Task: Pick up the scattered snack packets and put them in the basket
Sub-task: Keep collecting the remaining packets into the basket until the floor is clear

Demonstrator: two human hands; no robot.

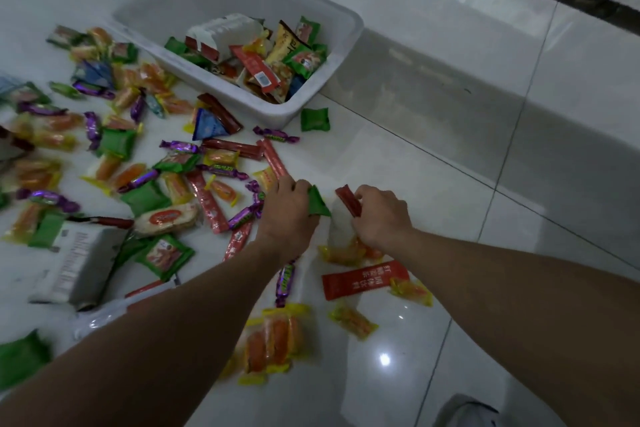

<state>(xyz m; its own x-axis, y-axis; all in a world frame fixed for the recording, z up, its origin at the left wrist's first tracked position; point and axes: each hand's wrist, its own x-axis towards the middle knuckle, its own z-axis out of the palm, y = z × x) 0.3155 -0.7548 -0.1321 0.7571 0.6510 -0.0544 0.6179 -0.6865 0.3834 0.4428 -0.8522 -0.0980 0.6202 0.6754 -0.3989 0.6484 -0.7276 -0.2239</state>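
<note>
Left hand (287, 208) grips green packet (319, 204); right hand (379, 215) pinches red stick (347, 200). We lift both clear, release only above basket (354, 32).

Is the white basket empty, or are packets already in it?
Partly full: the basket holds a pile of packets at its near end; the far end is bare.

One basket (334, 66), two grips (289, 208) (381, 215), dozens of packets (314, 119).
</note>
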